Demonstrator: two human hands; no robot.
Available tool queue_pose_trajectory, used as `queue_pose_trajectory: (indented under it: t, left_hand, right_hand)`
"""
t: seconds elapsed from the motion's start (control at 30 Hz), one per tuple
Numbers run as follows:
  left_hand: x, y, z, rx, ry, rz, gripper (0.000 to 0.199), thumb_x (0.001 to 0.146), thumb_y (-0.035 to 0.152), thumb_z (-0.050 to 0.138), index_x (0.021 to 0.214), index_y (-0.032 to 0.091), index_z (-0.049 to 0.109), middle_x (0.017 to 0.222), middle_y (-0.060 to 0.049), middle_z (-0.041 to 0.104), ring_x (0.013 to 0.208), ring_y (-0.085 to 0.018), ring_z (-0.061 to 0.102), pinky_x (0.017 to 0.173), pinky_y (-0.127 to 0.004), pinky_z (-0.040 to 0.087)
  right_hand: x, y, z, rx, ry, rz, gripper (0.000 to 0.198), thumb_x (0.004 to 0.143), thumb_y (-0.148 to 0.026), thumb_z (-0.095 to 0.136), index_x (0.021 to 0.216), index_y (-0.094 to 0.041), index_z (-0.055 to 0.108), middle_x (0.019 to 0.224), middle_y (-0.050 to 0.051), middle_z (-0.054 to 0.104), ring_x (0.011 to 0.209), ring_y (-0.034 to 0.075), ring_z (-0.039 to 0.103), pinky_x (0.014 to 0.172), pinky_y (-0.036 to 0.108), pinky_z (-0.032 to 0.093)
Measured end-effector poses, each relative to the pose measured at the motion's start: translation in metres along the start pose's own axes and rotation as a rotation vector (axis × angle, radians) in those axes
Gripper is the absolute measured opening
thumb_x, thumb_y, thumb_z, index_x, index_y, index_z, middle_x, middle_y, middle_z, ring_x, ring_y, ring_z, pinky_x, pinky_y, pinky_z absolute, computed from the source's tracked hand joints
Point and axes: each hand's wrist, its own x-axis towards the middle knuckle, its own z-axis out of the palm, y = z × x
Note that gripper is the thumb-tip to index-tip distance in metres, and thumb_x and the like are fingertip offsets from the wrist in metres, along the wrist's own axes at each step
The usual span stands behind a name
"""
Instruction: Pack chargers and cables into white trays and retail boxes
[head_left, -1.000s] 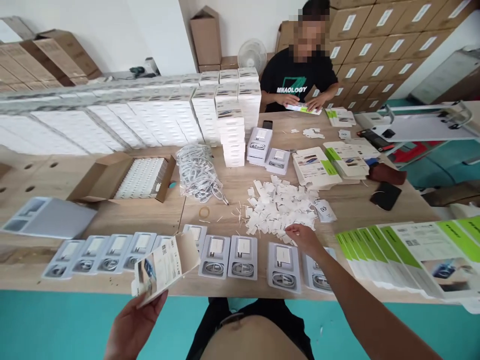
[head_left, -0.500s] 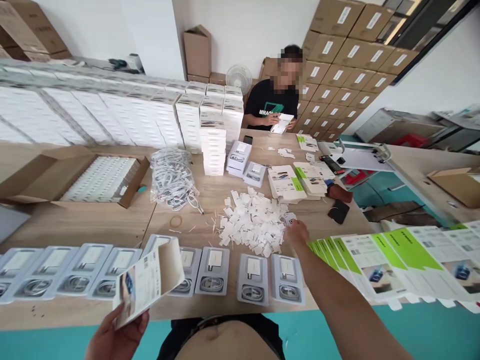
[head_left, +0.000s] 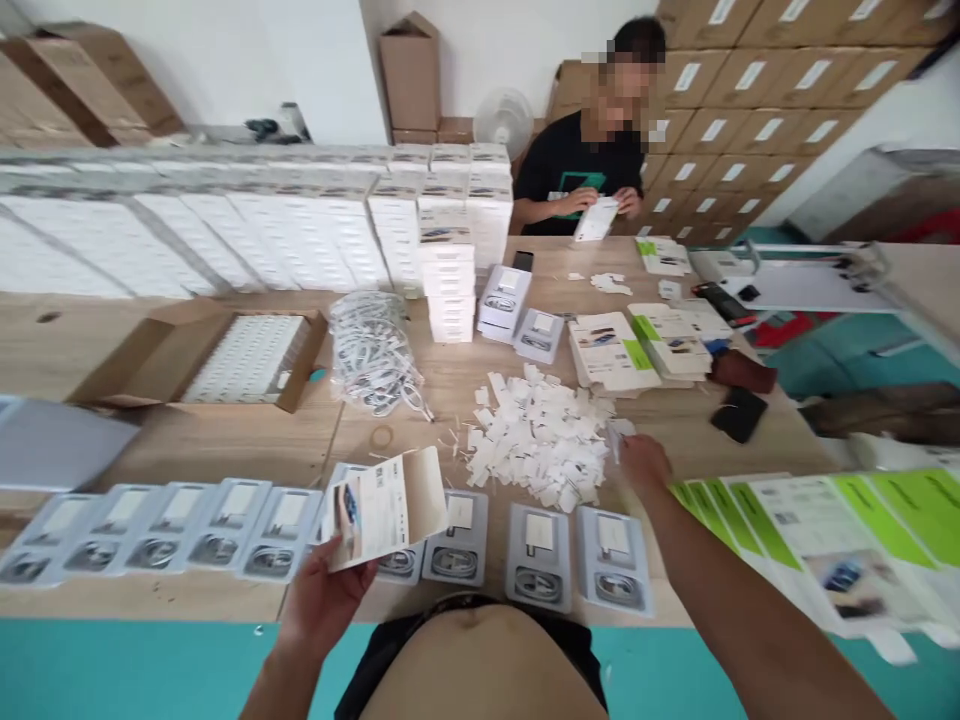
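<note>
My left hand [head_left: 330, 590] grips a small printed carton [head_left: 375, 515] by its near end, with the carton's open end facing right. The carton hangs tilted over the row of trays and hides part of some. My right hand [head_left: 646, 462] is closed at the right edge of a heap of white paper pieces [head_left: 536, 440], with a small white card [head_left: 618, 438] at its blurred fingertips. Nearest my body, pale plastic trays [head_left: 538, 555] lie in a row, each with a white charger block and a coiled cable.
Flat green-and-white cartons [head_left: 817, 550] spread at right. A bag of cables [head_left: 375, 350], a brown box of white blocks [head_left: 247, 360] and stacked white boxes [head_left: 450, 290] stand beyond. Across the table a co-worker [head_left: 585, 170] holds a white carton.
My left hand has brought the carton rightward and away from my body, tilting it flatter. My right hand stays at the heap's edge. The view has shifted.
</note>
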Motion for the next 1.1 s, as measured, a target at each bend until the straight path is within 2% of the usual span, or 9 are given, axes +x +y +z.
queue_pose_trajectory:
  t: [0.1, 0.23, 0.37, 0.5, 0.57, 0.67, 0.73, 0.83, 1.1]
  left_hand:
    - [0.009, 0.013, -0.002, 0.028, -0.076, 0.02, 0.048, 0.082, 0.004, 0.05, 0.125, 0.023, 0.059, 0.105, -0.01, 0.075, 0.09, -0.027, 0.072, 0.07, -0.038, 0.062]
    - [0.013, 0.027, -0.002, 0.013, -0.13, 0.022, 0.051, 0.08, 0.003, 0.048, 0.127, 0.023, 0.058, 0.103, -0.01, 0.076, 0.09, -0.028, 0.072, 0.069, -0.038, 0.062]
    - [0.008, 0.033, 0.001, -0.03, -0.171, 0.033, 0.052, 0.08, 0.005, 0.047, 0.127, 0.023, 0.057, 0.106, -0.011, 0.075, 0.089, -0.028, 0.072, 0.068, -0.039, 0.062]
    - [0.0, 0.03, 0.003, -0.06, -0.214, -0.002, 0.053, 0.081, 0.006, 0.045, 0.13, 0.024, 0.055, 0.109, -0.01, 0.074, 0.096, -0.029, 0.071, 0.07, -0.039, 0.061]
    - [-0.003, 0.027, 0.002, -0.051, -0.225, -0.01, 0.05, 0.085, 0.009, 0.044, 0.132, 0.024, 0.054, 0.11, -0.011, 0.074, 0.098, -0.029, 0.07, 0.071, -0.041, 0.061]
    - [-0.006, 0.021, -0.003, -0.045, -0.221, 0.008, 0.046, 0.091, 0.013, 0.044, 0.134, 0.026, 0.051, 0.113, -0.01, 0.072, 0.099, -0.028, 0.07, 0.073, -0.04, 0.061]
    - [-0.008, 0.015, -0.007, -0.048, -0.21, 0.022, 0.046, 0.093, 0.014, 0.045, 0.136, 0.028, 0.049, 0.115, -0.009, 0.072, 0.096, -0.026, 0.071, 0.072, -0.037, 0.061]
    - [-0.012, 0.004, -0.016, -0.066, -0.197, 0.015, 0.049, 0.093, 0.012, 0.046, 0.138, 0.031, 0.046, 0.117, -0.007, 0.071, 0.09, -0.022, 0.072, 0.071, -0.033, 0.061]
    - [-0.02, -0.013, -0.037, -0.132, -0.228, 0.03, 0.056, 0.09, 0.012, 0.05, 0.139, 0.039, 0.041, 0.11, -0.001, 0.075, 0.098, -0.018, 0.07, 0.085, -0.03, 0.055]
  right_hand:
    - [0.001, 0.002, -0.004, -0.011, 0.047, 0.016, 0.03, 0.086, -0.02, 0.043, 0.089, -0.013, 0.073, 0.099, 0.015, 0.067, 0.094, 0.027, 0.058, 0.079, 0.036, 0.042]
    - [-0.009, -0.006, -0.014, 0.023, 0.107, -0.006, 0.039, 0.092, -0.026, 0.036, 0.115, -0.016, 0.065, 0.114, 0.012, 0.064, 0.105, 0.025, 0.054, 0.088, 0.034, 0.041]
    - [-0.021, -0.01, -0.02, 0.061, 0.063, -0.058, 0.042, 0.093, -0.025, 0.031, 0.119, -0.017, 0.063, 0.113, 0.009, 0.064, 0.104, 0.022, 0.055, 0.092, 0.031, 0.041]
    - [-0.031, -0.015, -0.023, 0.049, -0.001, -0.085, 0.046, 0.091, -0.021, 0.031, 0.13, -0.009, 0.054, 0.127, 0.017, 0.055, 0.12, 0.031, 0.044, 0.099, 0.045, 0.036]
    - [-0.044, -0.023, -0.024, 0.048, -0.084, -0.166, 0.048, 0.088, -0.025, 0.042, 0.133, -0.011, 0.051, 0.136, 0.017, 0.049, 0.128, 0.035, 0.037, 0.102, 0.05, 0.032]
    - [-0.085, -0.039, -0.021, 0.078, -0.285, -0.372, 0.055, 0.079, -0.033, 0.06, 0.133, -0.026, 0.052, 0.138, 0.007, 0.051, 0.129, 0.029, 0.039, 0.106, 0.043, 0.032]
    - [-0.119, -0.048, -0.016, 0.097, -0.463, -0.532, 0.072, 0.07, -0.037, 0.07, 0.138, -0.032, 0.046, 0.142, 0.002, 0.049, 0.13, 0.027, 0.041, 0.107, 0.04, 0.031]
    - [-0.159, -0.054, -0.005, 0.069, -0.619, -0.689, 0.096, 0.063, -0.028, 0.071, 0.149, -0.027, 0.028, 0.151, 0.009, 0.036, 0.137, 0.03, 0.031, 0.112, 0.044, 0.024]
    - [-0.184, -0.058, 0.02, 0.063, -0.461, -0.774, 0.101, 0.054, -0.019, 0.063, 0.148, -0.019, 0.027, 0.149, 0.014, 0.036, 0.135, 0.034, 0.032, 0.112, 0.047, 0.024]
